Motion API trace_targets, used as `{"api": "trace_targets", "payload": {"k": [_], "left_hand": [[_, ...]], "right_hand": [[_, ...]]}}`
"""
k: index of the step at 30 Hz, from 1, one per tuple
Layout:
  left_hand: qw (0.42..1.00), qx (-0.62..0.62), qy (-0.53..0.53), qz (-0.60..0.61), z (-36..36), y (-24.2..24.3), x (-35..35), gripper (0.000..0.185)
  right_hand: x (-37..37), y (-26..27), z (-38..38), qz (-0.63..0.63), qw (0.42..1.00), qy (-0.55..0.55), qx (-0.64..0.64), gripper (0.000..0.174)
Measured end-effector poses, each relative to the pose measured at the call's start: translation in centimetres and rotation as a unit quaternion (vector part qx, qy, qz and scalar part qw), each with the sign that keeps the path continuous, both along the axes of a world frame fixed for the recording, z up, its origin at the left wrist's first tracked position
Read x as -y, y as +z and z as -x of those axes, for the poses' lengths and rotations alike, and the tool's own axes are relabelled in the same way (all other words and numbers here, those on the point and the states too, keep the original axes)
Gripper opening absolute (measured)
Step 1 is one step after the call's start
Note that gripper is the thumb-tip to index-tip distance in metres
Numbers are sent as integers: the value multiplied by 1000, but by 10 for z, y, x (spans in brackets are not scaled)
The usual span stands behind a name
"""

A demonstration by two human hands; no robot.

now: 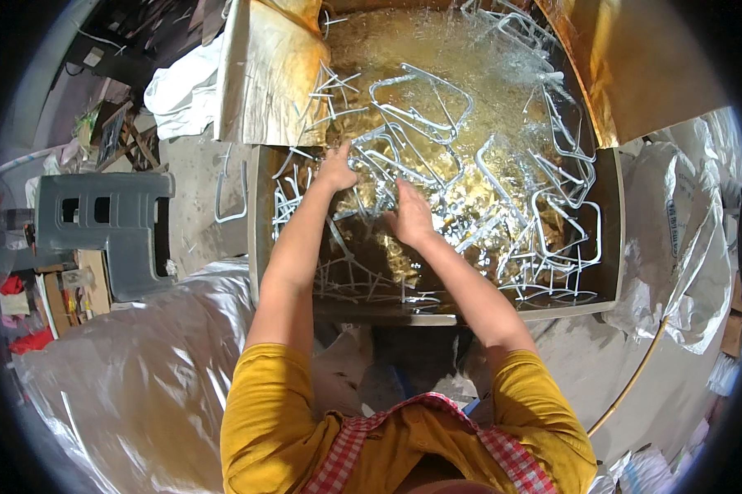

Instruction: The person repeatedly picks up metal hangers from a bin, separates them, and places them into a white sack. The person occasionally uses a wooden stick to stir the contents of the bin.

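Note:
Before me is a rectangular tank of rippling water, with pale plastic-looking loops and branching strips in it. My left hand is at the tank's left side, fingers spread, beside thin strips and a bent loop. To its right, my right hand reaches low over the water with thumb and fingers apart. Neither hand plainly holds anything. A large rounded loop floats beyond them. More loops crowd the right wall, and branching strips gather along the near wall. Glare hides some pieces between the hands.
Stained panels rise at the tank's far left and far right. A grey plastic stool is on the left, above shiny sheeting. On the right are a woven sack and a thin cane.

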State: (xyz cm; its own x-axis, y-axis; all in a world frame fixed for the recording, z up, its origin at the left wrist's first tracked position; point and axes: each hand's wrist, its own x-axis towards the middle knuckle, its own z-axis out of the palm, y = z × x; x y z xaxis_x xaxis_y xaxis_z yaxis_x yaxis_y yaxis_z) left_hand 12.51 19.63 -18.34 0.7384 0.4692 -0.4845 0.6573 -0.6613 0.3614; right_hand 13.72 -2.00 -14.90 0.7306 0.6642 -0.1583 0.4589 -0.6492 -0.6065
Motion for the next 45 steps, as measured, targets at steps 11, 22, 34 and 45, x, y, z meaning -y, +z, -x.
{"api": "trace_targets", "payload": {"k": [11, 22, 34, 45], "left_hand": [[974, -59, 64, 210, 44, 18, 9, 91], [769, 80, 225, 593, 87, 53, 68, 57], [780, 85, 314, 535, 89, 71, 89, 12], [756, 261, 259, 542, 84, 149, 138, 24]], "right_hand": [[50, -15, 0, 92, 992, 87, 7, 31], [-17, 6, -48, -109, 974, -41, 196, 44], [37, 24, -67, -114, 989, -48, 77, 21], [134, 142, -8, -276, 940, 37, 196, 24]]}}
